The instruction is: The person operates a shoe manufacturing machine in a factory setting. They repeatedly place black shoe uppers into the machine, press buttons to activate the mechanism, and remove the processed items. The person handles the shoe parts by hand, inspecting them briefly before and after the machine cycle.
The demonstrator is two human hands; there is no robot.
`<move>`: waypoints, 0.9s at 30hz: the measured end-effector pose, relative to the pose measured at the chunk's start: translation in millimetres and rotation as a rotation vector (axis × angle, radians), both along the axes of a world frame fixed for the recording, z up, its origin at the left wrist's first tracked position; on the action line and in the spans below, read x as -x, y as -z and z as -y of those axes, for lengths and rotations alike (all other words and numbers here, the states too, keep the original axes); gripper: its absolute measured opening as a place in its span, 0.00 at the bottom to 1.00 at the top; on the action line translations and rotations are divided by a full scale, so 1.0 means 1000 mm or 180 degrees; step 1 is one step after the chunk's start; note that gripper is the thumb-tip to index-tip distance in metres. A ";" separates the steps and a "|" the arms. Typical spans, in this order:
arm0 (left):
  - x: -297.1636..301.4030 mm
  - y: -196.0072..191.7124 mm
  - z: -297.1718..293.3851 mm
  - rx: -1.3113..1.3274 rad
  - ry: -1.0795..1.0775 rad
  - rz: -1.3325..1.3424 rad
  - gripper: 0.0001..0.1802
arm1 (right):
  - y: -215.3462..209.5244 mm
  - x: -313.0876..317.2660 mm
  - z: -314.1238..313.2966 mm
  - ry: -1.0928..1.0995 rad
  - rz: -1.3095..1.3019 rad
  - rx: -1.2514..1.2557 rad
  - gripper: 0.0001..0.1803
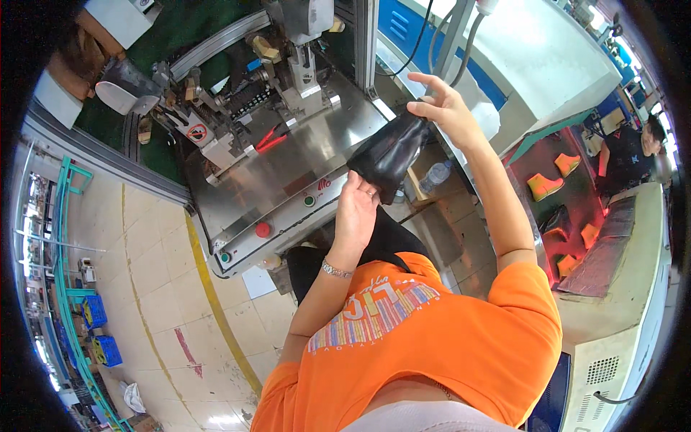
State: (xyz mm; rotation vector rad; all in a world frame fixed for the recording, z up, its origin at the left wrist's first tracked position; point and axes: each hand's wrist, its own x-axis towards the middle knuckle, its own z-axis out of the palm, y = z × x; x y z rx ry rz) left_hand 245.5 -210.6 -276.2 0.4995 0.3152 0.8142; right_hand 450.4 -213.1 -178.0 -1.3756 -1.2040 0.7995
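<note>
A glossy black leather shoe upper (pixel 392 153) is held up in front of my body, over the front right edge of the machine's metal table. My left hand (pixel 355 209) is closed on its lower left edge, the thumb on top and the other fingers partly hidden beneath. At its upper right end is my right hand (pixel 446 111), thumb and forefinger spread apart with a gap between them. Its palm side is close to the upper, but I cannot tell whether it touches. The remaining right fingers are mostly out of sight.
Beyond the metal table (pixel 331 137) stand clamps; red-handled pliers (pixel 271 138) lie there. A red button (pixel 263 230) is on its front panel. To the right, a red-lit conveyor (pixel 536 155) carries several shoe uppers (pixel 545 186). Another person (pixel 628 158) is beyond. A plastic bottle (pixel 435 176) stands nearby.
</note>
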 end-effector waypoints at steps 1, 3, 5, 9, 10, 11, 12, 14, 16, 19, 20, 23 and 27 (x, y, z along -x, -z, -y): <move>0.000 0.006 0.001 -0.0086 -0.0010 -0.0106 0.21 | 0.000 0.000 0.000 0.0072 0.0023 0.0022 0.25; -0.003 0.020 0.001 -0.0135 -0.0026 -0.0039 0.15 | -0.001 -0.002 0.003 0.0239 0.0070 0.0075 0.24; -0.006 0.011 0.008 -0.0331 0.0028 -0.0154 0.14 | -0.001 -0.004 0.007 0.0270 0.0056 0.0070 0.23; -0.016 0.015 0.013 -0.0602 -0.0117 -0.0233 0.17 | 0.002 -0.005 0.011 0.0329 -0.0131 0.0067 0.20; -0.017 0.016 0.014 -0.0662 -0.0134 -0.0336 0.17 | 0.002 -0.005 0.013 0.0303 -0.0192 0.0126 0.20; -0.017 0.017 0.015 -0.0722 -0.0152 -0.0438 0.18 | 0.002 -0.005 0.014 0.0277 -0.0253 0.0185 0.19; -0.017 0.018 0.015 -0.0786 -0.0177 -0.0541 0.18 | 0.002 -0.004 0.015 0.0244 -0.0314 0.0239 0.19; -0.017 0.018 0.012 -0.0841 -0.0177 -0.0586 0.18 | 0.005 -0.001 0.018 0.0120 -0.0242 0.0202 0.19; -0.018 0.018 0.011 -0.0896 -0.0246 -0.0670 0.18 | 0.004 0.007 0.021 -0.0026 -0.0233 0.0239 0.22; -0.019 0.019 0.012 -0.1065 -0.0362 -0.0884 0.19 | 0.011 0.011 0.021 -0.0423 -0.0275 -0.0037 0.26; -0.017 0.020 0.013 -0.1170 -0.0343 -0.0976 0.20 | 0.007 0.011 0.023 -0.0505 -0.0175 0.0082 0.29; -0.018 0.029 0.015 -0.1302 -0.0303 -0.0737 0.21 | 0.013 0.006 0.022 -0.0407 -0.0224 0.0023 0.30; -0.010 -0.010 0.013 0.1326 0.0678 0.1020 0.25 | 0.018 0.006 0.020 -0.0751 -0.0985 -0.0211 0.32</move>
